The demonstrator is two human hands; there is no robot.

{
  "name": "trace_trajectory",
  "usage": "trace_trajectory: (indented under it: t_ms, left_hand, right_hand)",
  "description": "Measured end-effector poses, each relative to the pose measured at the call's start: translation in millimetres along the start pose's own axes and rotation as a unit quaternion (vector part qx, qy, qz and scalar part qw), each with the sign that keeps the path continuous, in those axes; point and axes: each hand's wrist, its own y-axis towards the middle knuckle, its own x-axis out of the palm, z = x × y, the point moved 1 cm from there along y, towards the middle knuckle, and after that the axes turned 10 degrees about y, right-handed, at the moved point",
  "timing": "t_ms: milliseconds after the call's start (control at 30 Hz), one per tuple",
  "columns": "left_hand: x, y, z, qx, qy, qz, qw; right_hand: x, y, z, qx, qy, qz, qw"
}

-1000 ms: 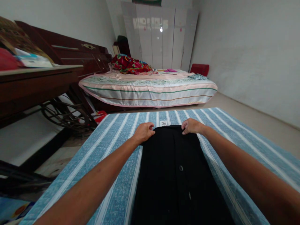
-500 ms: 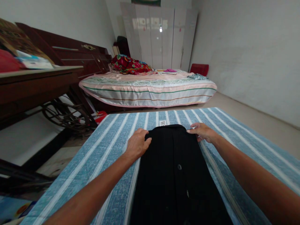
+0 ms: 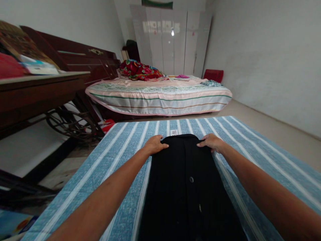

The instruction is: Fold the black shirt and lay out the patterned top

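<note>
A black garment (image 3: 187,187) with a small button lies lengthwise on a blue bed sheet with white stripes (image 3: 120,157). My left hand (image 3: 154,145) rests on the garment's far left corner, fingers laid over the cloth and pointing inward. My right hand (image 3: 212,142) lies on the far right corner, fingers flat and pointing toward the left hand. Both hands press on the far edge and neither lifts it. A white label (image 3: 174,132) on the sheet shows just beyond the garment.
A second bed (image 3: 160,95) with a striped pastel cover and a floral bundle (image 3: 139,70) stands ahead. White wardrobes (image 3: 170,40) line the back wall. A dark wooden table (image 3: 37,90) with an iron treadle frame (image 3: 70,122) stands at left. A red box (image 3: 213,75) sits by the right wall.
A second ago both hands pinched the garment's far edge. They spread outward to the sides, and now have come back in, lying flat on the far corners.
</note>
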Motion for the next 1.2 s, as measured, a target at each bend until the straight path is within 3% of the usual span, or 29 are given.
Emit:
trace_trajectory:
  t_ms: [300,500,633,800,1000,1200]
  left_hand:
    - [-9.0,-6.2,-1.2,-0.035,0.023,-0.005,0.999]
    - [-14.6,-3.4,-4.0,-0.004,-0.003,-0.035,0.999]
    - [-16.4,0.7,-3.7,0.031,-0.041,-0.068,0.996]
    - [-19.3,8.1,1.5,0.051,-0.057,-0.093,0.993]
    - [-28.9,14.0,16.4,0.068,-0.017,-0.116,0.991]
    - [-29.8,16.2,24.1,0.072,0.037,-0.112,0.99]
  right_hand:
    - [-8.0,-14.9,-7.7,-0.03,-0.067,-0.008,0.997]
    - [-8.2,-16.3,-9.9,-0.078,-0.15,0.012,0.986]
    - [-2.1,-15.7,-21.4,-0.148,-0.261,0.033,0.953]
    - [22.5,-24.6,-46.4,-0.231,-0.367,-0.033,0.9]
    - [39.9,-31.1,-68.6,-0.246,-0.462,-0.061,0.85]
    - [47.8,-21.6,-74.1,-0.208,-0.494,-0.139,0.833]
